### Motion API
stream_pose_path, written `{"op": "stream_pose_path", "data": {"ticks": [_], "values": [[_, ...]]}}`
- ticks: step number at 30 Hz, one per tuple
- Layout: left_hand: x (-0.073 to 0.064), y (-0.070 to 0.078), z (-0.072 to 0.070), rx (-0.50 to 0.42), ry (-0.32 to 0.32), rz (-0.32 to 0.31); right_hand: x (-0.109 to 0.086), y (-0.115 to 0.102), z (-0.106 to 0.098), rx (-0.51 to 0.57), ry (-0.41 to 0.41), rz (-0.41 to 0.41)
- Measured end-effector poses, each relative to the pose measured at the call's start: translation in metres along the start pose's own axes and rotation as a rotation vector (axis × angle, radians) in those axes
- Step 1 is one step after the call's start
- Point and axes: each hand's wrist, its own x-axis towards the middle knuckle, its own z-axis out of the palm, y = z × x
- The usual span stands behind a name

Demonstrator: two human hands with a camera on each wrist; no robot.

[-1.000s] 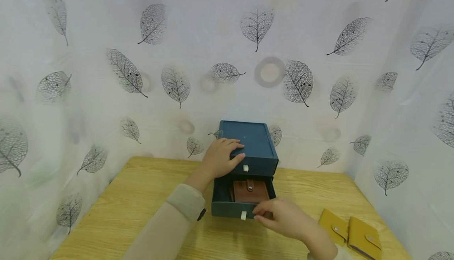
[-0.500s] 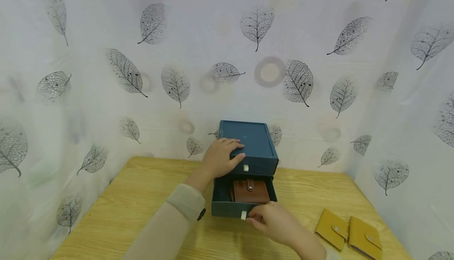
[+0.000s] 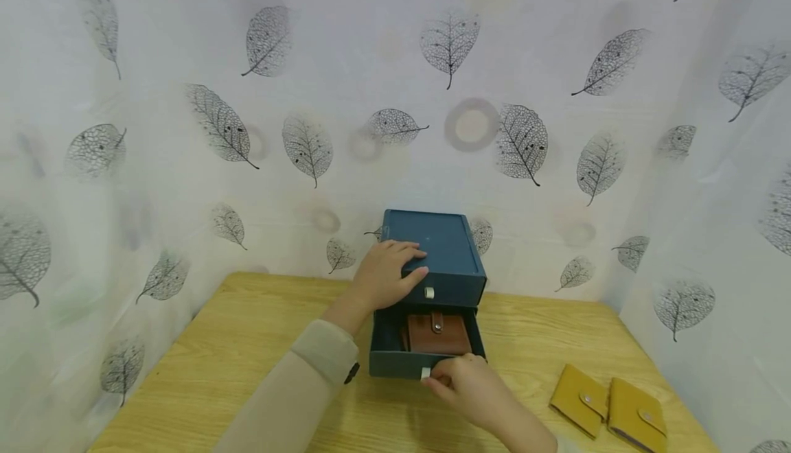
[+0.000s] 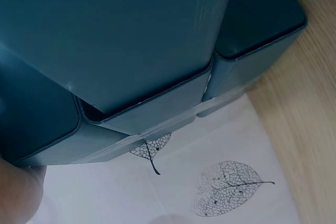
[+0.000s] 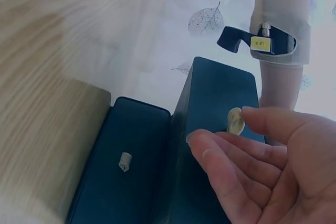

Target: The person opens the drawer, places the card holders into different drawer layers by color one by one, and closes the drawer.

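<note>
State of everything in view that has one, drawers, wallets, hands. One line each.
Top drawer, shut
Middle drawer, pulled out
Bottom drawer, shut
Brown wallet, closed, in the middle drawer
Left yellow wallet, closed, on the table
Right yellow wallet, closed, on the table
Left hand, resting on the cabinet
Right hand, at the middle pull tab, grip unclear

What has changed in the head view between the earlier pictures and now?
The right hand has moved leftward along the front of the lower drawer to its white tab; whether it grips the tab is unclear. The left hand on the blue case, the open drawer, the brown wallet and the yellow wallets stayed as they were.
</note>
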Motion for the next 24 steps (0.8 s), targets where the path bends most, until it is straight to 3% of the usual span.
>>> {"op": "stream_pose_path", "data": {"ticks": [16, 24], "values": [[-0.0005, 0.0001, 0.0003, -0.003, 0.007, 0.013, 0.0014, 0.0032, 0.0035, 0.002, 0.040, 0.041], [0.0001, -0.0004, 0.0008, -0.010, 0.009, 0.006, 0.0078, 0.0037, 0.0029, 0.020, 0.091, 0.017]]}}
